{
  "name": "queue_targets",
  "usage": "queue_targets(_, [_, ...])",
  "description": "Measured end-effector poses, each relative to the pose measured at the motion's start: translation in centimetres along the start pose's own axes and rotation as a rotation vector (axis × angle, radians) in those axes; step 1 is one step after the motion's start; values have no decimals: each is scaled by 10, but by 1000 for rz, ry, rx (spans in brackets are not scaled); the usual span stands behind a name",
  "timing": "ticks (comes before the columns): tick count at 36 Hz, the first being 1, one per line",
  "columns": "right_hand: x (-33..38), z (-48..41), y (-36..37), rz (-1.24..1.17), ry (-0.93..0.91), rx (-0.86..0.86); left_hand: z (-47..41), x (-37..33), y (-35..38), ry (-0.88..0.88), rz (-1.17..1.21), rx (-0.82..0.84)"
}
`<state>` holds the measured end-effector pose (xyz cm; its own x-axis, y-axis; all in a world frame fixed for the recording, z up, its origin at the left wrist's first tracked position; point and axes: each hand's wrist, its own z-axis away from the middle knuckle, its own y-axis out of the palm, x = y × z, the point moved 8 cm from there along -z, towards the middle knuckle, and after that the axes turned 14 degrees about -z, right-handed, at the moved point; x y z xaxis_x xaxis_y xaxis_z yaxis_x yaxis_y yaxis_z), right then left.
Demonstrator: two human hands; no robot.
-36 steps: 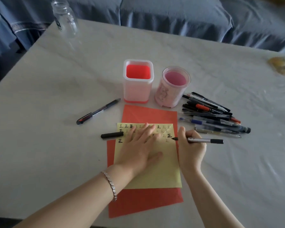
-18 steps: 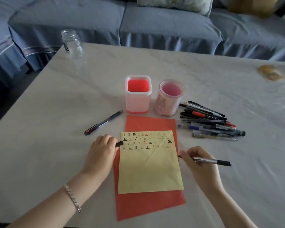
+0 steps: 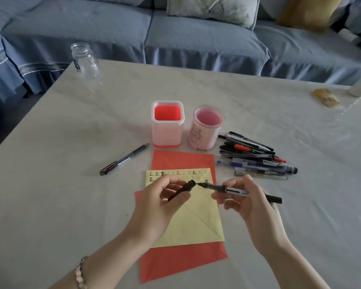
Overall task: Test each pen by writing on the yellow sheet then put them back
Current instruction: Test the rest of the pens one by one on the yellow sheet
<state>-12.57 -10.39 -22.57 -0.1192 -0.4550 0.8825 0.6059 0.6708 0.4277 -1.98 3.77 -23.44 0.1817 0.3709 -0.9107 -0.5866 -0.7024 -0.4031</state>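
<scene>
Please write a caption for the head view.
Over the yellow sheet, left hand holds the cap near the pen gripped by right hand.

Left hand [image 3: 161,207] off yellow sheet [image 3: 194,224], now up in air, pinching black cap [image 3: 181,189] (cap lay on table [image 3: 71,184] by sheet's left edge before). Right hand [image 3: 252,203] lifted too. Pen [image 3: 238,190] tip left sheet, turned toward cap's open end, nearly touching. Hands closer together.
</scene>
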Motion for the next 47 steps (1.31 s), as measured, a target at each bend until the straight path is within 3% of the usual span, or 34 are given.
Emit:
queue_targets(7, [12,6,2,41,-36,-10,6,-14,-4,40,26,2])
queue_targets(18, [12,9,15,217,-71,23,19,-40,17,296,-187,250])
queue_targets(23, [11,6,19,199,-129,98,16,-35,29,133,25,336])
queue_targets(28, [3,5,26,254,-46,281,23,-15,49,-221,339,697])
queue_targets(30, [-10,0,23,287,58,326,23,-5,53,-301,307,753])
queue_targets(34, [-40,-23,2,597,207,317,-1,15,38,-100,-245,464])
queue_targets(37, [-40,-51,-22,975,81,206,-13,25,13,55,-661,155])
queue_targets(41, [-2,-79,-37,1215,-231,-29,-25,41,-31,158,-796,-212])
queue_targets(44, [8,-97,-55,1373,-212,-170,-28,61,-65,141,-941,-430])
queue_targets(47, [0,-106,-62,1538,-146,-139,-33,83,-86,26,-1093,-472])
